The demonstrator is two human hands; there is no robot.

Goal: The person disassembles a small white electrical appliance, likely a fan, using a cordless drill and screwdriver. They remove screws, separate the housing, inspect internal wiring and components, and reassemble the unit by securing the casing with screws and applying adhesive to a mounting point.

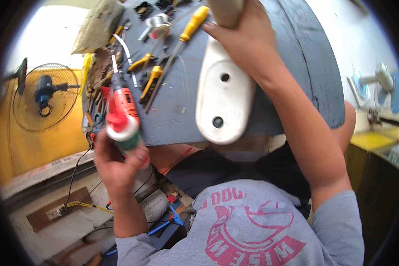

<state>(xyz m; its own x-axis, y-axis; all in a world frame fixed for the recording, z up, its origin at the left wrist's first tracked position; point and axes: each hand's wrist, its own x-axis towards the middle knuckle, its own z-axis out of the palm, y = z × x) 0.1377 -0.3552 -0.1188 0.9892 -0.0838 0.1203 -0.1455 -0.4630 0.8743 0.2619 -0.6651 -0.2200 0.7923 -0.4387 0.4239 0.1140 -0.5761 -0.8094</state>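
Observation:
In my left hand (119, 164) is a small bottle (127, 138) with a red cap, a white shoulder and a green body, tilted up near the table's left front edge and blurred by motion. My right hand (248, 37) is closed around the cream-coloured upper part (226, 12) of a white piece at the far side. That piece's long, rounded plate (220, 99) has two dark round holes and extends over the table's front edge. Behind the bottle lies a red-and-black tool (125, 99), possibly a soldering iron or power tool; its kind is unclear.
On the blue-grey table (292, 66) lie a yellow-handled screwdriver (194, 23), a yellow-and-black cutter-like tool (152, 82), a spool (158, 25) and several hand tools. A dark fan (44, 91) stands at left, a light-blue fan (388, 84) at right. Cables run below left.

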